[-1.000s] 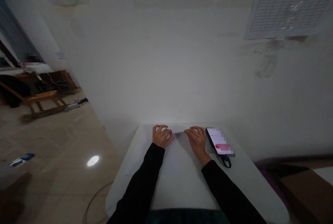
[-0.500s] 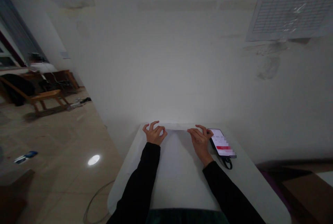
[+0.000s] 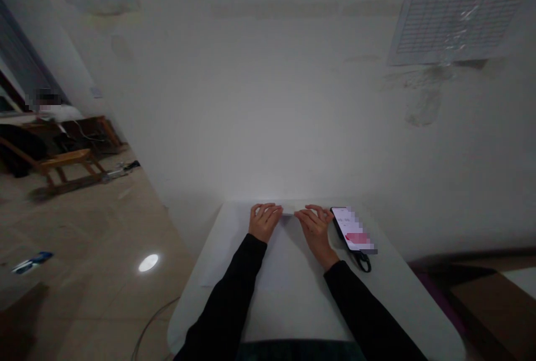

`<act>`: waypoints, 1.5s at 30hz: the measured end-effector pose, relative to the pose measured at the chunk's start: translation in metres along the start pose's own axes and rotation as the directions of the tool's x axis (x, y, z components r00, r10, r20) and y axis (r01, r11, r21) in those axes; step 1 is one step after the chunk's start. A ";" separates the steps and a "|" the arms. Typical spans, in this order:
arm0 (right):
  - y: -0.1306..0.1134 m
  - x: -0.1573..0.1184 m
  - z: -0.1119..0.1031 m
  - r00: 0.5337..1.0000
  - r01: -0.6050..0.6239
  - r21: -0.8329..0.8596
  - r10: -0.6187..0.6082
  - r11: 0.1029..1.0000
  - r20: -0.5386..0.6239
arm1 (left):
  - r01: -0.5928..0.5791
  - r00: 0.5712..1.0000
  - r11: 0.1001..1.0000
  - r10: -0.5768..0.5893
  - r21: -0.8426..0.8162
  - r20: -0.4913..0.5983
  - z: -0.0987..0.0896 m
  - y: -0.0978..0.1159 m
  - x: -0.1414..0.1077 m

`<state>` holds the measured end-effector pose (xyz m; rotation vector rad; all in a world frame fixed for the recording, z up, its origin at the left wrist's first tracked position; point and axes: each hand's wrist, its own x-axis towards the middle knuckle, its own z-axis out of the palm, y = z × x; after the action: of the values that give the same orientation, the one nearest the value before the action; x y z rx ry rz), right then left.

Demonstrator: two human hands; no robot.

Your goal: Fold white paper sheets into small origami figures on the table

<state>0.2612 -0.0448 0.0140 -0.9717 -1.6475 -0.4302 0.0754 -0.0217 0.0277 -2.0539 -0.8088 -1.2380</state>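
Observation:
A white sheet of paper (image 3: 272,271) lies on a small white table (image 3: 301,316), hard to tell from its pale top. Near the table's far edge, a narrow raised strip of the paper (image 3: 288,210) spans the gap between my two hands. My left hand (image 3: 265,222) pinches the strip's left end, its fingers bunched together. At the right end, my right hand (image 3: 315,229) grips with thumb and fingertips, its other fingers bent above. Whether the strip is folded over is too small to tell.
A lit phone (image 3: 349,229) with a black strap lies right of my right hand. The wall (image 3: 276,98) rises directly behind the table. On the floor at left are a cable (image 3: 153,322) and a wooden chair (image 3: 69,158); a person sits farther back.
My left hand has moved right, closer to my right hand, and its spread fingers have come together. Less of the strip shows between the hands. The view has shifted slightly.

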 end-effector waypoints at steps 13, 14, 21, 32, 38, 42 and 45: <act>-0.019 0.001 0.005 0.996 -0.054 0.096 0.047 0.994 0.075 | -0.024 0.998 0.998 0.028 -0.066 0.056 0.001 0.009 -0.004; -0.019 0.001 0.005 0.996 -0.060 0.099 0.053 0.993 0.075 | -0.030 0.997 0.997 0.035 -0.069 0.064 0.001 0.010 -0.003; -0.017 -0.003 0.006 0.997 -0.024 0.110 0.016 0.994 0.073 | -0.016 0.998 0.994 0.023 -0.107 0.064 -0.005 0.012 0.003; -0.016 -0.002 0.009 0.996 0.042 0.098 -0.049 0.994 0.078 | 0.008 1.000 0.992 -0.005 -0.125 0.025 -0.005 0.004 0.003; -0.008 -0.002 0.010 0.995 0.062 0.053 -0.066 0.997 0.073 | 0.041 0.999 0.993 -0.041 -0.107 0.006 -0.008 -0.006 0.003; -0.008 0.001 0.004 0.998 0.061 0.024 -0.062 0.998 0.033 | 0.085 0.996 0.996 -0.085 -0.041 0.002 -0.015 -0.013 0.003; -0.008 0.004 -0.001 0.999 0.049 0.008 -0.049 0.999 0.021 | 0.090 0.996 0.996 -0.090 -0.009 -0.005 -0.019 -0.023 0.001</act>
<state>0.2553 -0.0485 0.0196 -0.9348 -1.6939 -0.4482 0.0485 -0.0213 0.0397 -2.0406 -0.9036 -1.2971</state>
